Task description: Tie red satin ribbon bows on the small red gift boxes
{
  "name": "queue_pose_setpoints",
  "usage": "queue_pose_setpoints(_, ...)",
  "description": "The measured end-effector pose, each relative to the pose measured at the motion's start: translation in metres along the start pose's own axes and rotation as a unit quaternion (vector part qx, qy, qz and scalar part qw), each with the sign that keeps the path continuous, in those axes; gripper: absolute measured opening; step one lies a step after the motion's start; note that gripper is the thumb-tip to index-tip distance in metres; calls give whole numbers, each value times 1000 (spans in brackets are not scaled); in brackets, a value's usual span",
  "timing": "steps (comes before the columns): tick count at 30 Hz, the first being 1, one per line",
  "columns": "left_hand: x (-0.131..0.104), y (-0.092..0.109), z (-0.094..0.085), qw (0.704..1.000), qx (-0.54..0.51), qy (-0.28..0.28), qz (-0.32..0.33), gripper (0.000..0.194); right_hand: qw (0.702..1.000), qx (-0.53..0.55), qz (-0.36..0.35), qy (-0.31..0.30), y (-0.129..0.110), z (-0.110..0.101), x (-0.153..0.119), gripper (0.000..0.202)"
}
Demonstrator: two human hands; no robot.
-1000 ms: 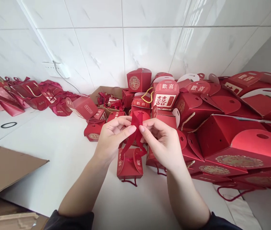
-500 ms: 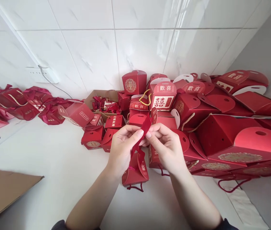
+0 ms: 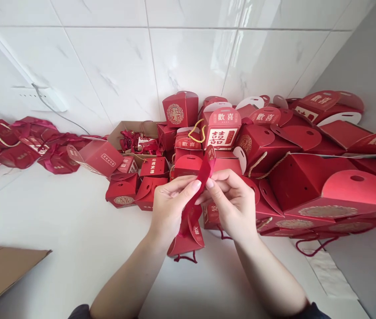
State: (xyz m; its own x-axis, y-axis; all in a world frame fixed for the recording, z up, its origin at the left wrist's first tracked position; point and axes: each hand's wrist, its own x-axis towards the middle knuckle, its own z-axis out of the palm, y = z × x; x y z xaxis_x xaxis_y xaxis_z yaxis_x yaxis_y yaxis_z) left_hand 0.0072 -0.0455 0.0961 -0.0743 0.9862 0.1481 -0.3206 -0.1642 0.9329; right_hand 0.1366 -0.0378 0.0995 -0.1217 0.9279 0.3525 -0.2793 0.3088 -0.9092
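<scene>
A dark red satin ribbon (image 3: 204, 173) is pinched between the thumb and fingers of my left hand (image 3: 171, 201). My right hand (image 3: 232, 199) grips the same ribbon from the other side, thumb against fingers. Its upper end rises above my fingertips, and the rest hangs down behind my left thumb. Below the hands sits a small red gift box (image 3: 188, 243) with a dark red cord handle at its front; the hanging ribbon reaches its top, and part of the box is hidden behind the ribbon and my left hand.
Red gift boxes (image 3: 307, 177) are piled along the right, some with gold rope handles. A brown carton (image 3: 116, 135) with small red items stands against the tiled wall. Ribbon-tied red boxes (image 3: 35, 137) line the left. A cardboard sheet (image 3: 5, 274) lies at lower left on the white table (image 3: 75, 230).
The view has shifted slightly, so the boxes appear further left. Both hands still hold the ribbon, whose upper end now stands taller and turned more to the right.
</scene>
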Motion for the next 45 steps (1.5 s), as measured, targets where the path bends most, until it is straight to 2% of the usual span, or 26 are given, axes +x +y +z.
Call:
queue_pose_setpoints(5,-1,0,3,999,17,28,43,10,999,-27,18,-11,-6,-1,2,16)
queue_pose_setpoints(9,-1,-1,4,995,41,38,77,4,995,-95,-11,-20,-10,-6,1,20)
queue_pose_setpoints(12,-2,-1,3,993,51,38,95,3,997,-61,-28,-23,-11,-10,0,19)
queue_pose_setpoints(15,-3,0,2,995,55,30,83,5,999,-21,-18,-35,-12,-12,1,22)
queue_pose_setpoints(22,-4,3,2,996,69,15,59,6,998,-57,-13,8,-12,-15,5,18)
queue_pose_setpoints(28,-5,6,2,998,54,-25,1,10,998,-49,-28,12,-11,-19,7,16)
queue_pose_setpoints(36,-7,7,3,996,67,-51,-1,11,997,-71,-19,27,-9,-19,8,19)
queue_pose_setpoints(45,-6,7,5,995,76,-66,-11,12,997,-44,-30,50,-10,-19,8,17)
